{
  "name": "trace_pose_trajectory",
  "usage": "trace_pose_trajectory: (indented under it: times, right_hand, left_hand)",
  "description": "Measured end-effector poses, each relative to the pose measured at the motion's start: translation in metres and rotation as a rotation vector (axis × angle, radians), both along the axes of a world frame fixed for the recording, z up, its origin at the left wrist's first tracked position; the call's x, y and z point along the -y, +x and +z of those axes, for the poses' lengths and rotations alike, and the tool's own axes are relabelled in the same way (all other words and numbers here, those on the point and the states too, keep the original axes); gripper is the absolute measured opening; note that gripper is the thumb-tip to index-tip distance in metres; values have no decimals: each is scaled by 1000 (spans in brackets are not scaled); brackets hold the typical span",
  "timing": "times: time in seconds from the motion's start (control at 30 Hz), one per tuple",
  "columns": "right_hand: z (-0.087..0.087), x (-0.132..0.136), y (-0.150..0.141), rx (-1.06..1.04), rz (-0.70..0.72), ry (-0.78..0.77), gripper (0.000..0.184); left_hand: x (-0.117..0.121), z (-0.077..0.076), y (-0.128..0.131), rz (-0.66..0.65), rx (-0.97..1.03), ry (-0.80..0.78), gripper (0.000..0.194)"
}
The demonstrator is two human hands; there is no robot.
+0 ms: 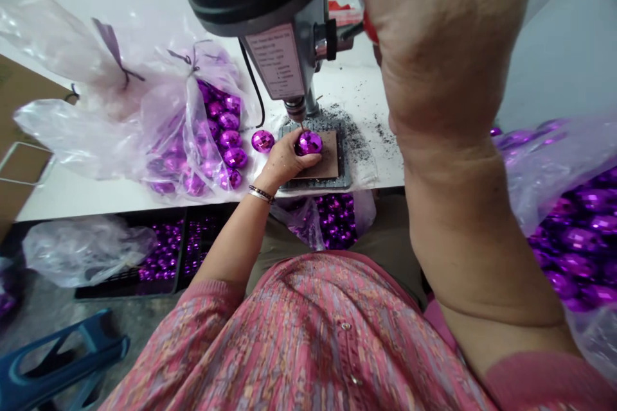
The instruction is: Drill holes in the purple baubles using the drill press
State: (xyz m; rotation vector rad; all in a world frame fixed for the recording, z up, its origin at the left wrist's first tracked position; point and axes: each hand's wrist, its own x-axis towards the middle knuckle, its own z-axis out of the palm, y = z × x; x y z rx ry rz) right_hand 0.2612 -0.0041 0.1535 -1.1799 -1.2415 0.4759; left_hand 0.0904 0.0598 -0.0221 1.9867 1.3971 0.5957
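My left hand (285, 159) grips a shiny purple mirror ball (310, 143) between thumb and fingers, on a brown board (330, 160) that lies on the metal base of a drill press (274, 58). The drill bit (302, 125) points down at the ball's top; whether it touches cannot be made out. My right hand (434, 32) is raised close to the camera, its fingers curled round the red-knobbed lever (369, 27) at the press's side. Most of those fingers are hidden behind the hand. A second purple ball (263, 140) rests on the table just left of my left hand.
Tied clear plastic bags (193, 122) of purple balls stand left on the white table (77, 196). Dark shavings (357, 135) lie around the base. Another bag of balls (578, 237) is at right. Below are a black crate (178, 257) and a blue stool (62, 353).
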Motion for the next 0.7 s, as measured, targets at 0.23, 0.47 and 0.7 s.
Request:
trace_pose_trajectory:
  times: [0.23, 0.47, 0.7]
  right_hand:
    - [-46, 5, 1, 124, -58, 239, 34]
    - [-61, 11, 3, 201, -75, 217, 32]
    - [-82, 8, 7, 310, -76, 370, 38]
  left_hand:
    - [1, -9, 1, 33, 53, 20, 64]
    - [2, -11, -2, 10, 68, 37, 64]
    - [5, -11, -1, 26, 71, 32, 57]
